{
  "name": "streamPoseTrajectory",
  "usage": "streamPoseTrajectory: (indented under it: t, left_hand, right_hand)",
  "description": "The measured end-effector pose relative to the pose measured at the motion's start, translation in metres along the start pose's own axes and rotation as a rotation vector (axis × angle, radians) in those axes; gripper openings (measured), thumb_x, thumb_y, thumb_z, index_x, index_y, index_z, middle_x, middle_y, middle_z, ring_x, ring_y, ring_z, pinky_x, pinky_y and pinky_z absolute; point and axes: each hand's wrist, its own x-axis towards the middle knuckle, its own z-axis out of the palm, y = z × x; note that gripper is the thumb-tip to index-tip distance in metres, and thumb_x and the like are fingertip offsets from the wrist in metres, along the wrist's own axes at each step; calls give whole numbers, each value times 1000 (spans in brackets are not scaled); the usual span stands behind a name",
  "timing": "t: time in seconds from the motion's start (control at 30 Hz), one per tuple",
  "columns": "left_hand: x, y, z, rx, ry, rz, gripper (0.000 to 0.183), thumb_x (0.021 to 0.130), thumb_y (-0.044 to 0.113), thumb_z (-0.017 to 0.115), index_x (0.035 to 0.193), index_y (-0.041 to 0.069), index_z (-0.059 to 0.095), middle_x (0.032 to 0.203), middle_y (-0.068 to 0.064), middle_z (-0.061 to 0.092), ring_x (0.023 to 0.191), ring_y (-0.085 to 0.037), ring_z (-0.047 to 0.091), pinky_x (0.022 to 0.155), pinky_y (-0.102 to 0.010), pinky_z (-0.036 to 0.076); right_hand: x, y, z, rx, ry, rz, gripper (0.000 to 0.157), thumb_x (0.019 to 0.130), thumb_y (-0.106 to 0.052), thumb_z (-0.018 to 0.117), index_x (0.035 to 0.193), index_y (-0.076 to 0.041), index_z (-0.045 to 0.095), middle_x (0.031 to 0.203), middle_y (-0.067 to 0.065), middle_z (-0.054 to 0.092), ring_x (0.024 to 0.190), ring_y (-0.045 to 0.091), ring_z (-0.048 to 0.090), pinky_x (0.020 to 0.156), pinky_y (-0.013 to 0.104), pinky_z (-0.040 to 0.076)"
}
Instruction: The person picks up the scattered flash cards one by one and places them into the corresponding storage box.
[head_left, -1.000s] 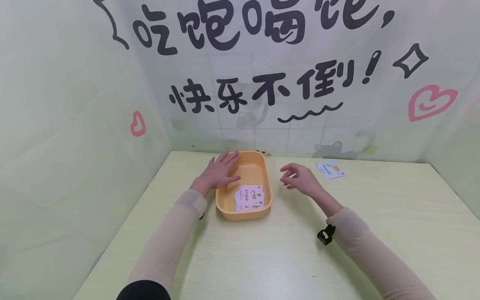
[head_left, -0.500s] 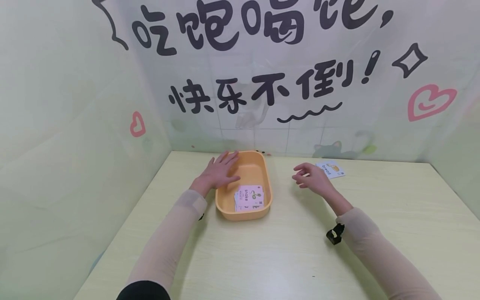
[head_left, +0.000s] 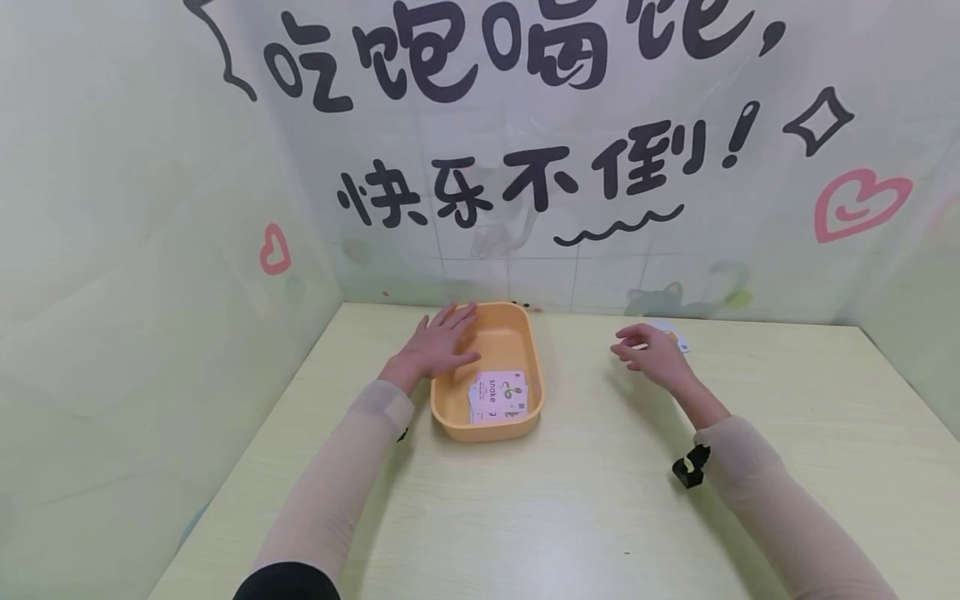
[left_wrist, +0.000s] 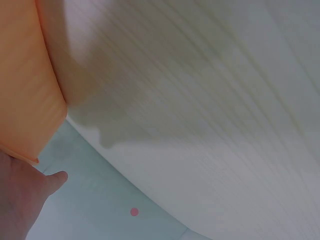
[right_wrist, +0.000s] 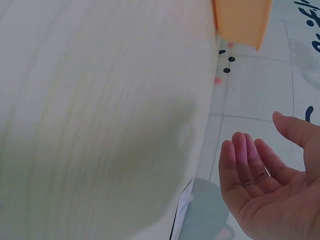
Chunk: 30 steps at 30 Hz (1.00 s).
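An orange tub (head_left: 450, 417) sits near the back of the pale table (head_left: 570, 508), with pink "snake" cards (head_left: 498, 395) lying in its near end. My left hand (head_left: 442, 343) rests flat on the tub's left rim, fingers straight. My right hand (head_left: 651, 352) hovers empty over the table with fingers loosely curled, just in front of a white card (head_left: 681, 340) that it mostly hides. The right wrist view shows the hand (right_wrist: 270, 182) relaxed, the card's edge (right_wrist: 182, 212) below it and the tub's corner (right_wrist: 242, 20) far off. The left wrist view shows the tub's side (left_wrist: 27, 80).
Printed walls with large lettering close in the table at the back and left. A black strap (head_left: 690, 467) hangs at my right wrist. Bare tabletop stretches in front of the tub and to the right.
My right hand has moved right from beside the tub to the white card, now covering most of it. The left hand has stayed on the tub's rim.
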Motion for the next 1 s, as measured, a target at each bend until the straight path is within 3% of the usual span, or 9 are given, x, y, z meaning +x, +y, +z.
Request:
streamPoseTrajectory:
  t: [0.23,0.5,0.83,1.0]
  left_hand:
    - [-1,-1,1,5,-1,-1,80,97,56,49,161,21,16,170,5,5,158,-29,2,122,-66,13]
    - [0,-2,1,2,4,2,80,97,57,49,161,22,15,170,5,5,158,-29,2,122,-66,11]
    - [0,1,-1,-1,6,-5,79,97,55,50,161,21,17,170,5,6,158,-29,2,122,-66,11]
    - [1,1,0,-3,2,-14,79,97,55,50,161,22,16,170,6,5,158,-28,1,123,-65,10]
  right_hand:
    - [1,13,-12,-50,36,29,48,99,-26,62,133,6,54,126,28,61,101,37,69,80,29,60]
    - [4,25,-25,-130,81,35,47,100,-28,60,131,7,55,129,32,60,105,40,66,73,22,51]
    - [11,35,-39,-130,159,88,51,100,-28,57,134,10,52,133,33,56,127,46,52,100,50,46]
    - [15,40,-41,-84,173,142,58,101,-33,56,139,10,47,141,33,51,133,46,48,110,55,40]
